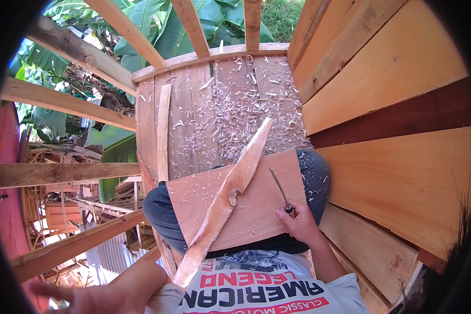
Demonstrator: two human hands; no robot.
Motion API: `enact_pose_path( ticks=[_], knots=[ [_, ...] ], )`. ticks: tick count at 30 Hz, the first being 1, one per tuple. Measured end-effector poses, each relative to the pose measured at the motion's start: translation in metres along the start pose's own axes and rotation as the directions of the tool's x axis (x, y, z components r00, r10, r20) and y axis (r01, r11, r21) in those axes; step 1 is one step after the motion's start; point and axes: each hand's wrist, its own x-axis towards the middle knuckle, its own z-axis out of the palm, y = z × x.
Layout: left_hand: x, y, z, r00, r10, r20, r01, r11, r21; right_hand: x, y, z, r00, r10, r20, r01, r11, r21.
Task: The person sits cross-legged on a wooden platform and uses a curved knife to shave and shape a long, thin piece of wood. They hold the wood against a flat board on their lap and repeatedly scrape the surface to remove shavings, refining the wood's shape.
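My right hand [301,224] is closed round the dark handle of a thin-bladed knife [278,186], its blade pointing up and away over the board. A flat wooden board [267,220] lies across my lap. On it a long, rough piece of wood [227,196] rests diagonally, tapering toward its far end, with a knot midway; its near end reaches my shirt. The blade is to the right of this piece and apart from it. Off to the lower left, my left hand [86,297] is held away from the wood, somewhat blurred, with fingers stretched out and nothing visible in it.
Curled shavings [240,110] litter the plank floor ahead of my knees. A narrow wooden strip [163,131] lies at the floor's left side. Open slatted railing [68,103] runs left and ahead, with banana leaves [178,39] beyond. A plank wall [392,172] stands close on the right.
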Motion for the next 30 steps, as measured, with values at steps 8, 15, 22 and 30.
enact_pose_path(
  ticks=[8, 15, 22, 30],
  knots=[
    [-0.099, -0.023, -0.142, -0.325, -0.6, 0.731, 0.107, 0.744, 0.659, 0.0, -0.019, -0.005, 0.998, 0.019, 0.064, -0.014, 0.997, -0.078],
    [-0.111, -0.022, -0.145, -0.407, -0.555, 0.726, -0.17, 0.827, 0.536, -0.01, -0.042, 0.001, 0.955, -0.27, -0.126, 0.191, 0.88, -0.435],
    [-0.106, -0.027, -0.146, -0.504, -0.57, 0.649, -0.173, 0.802, 0.571, -0.023, -0.034, -0.003, 0.891, -0.416, -0.183, 0.244, 0.778, -0.578],
    [-0.109, -0.024, -0.15, -0.471, -0.536, 0.7, -0.144, 0.83, 0.538, -0.033, -0.038, 0.016, 0.933, -0.349, -0.091, 0.273, 0.848, -0.455]
  ],
)
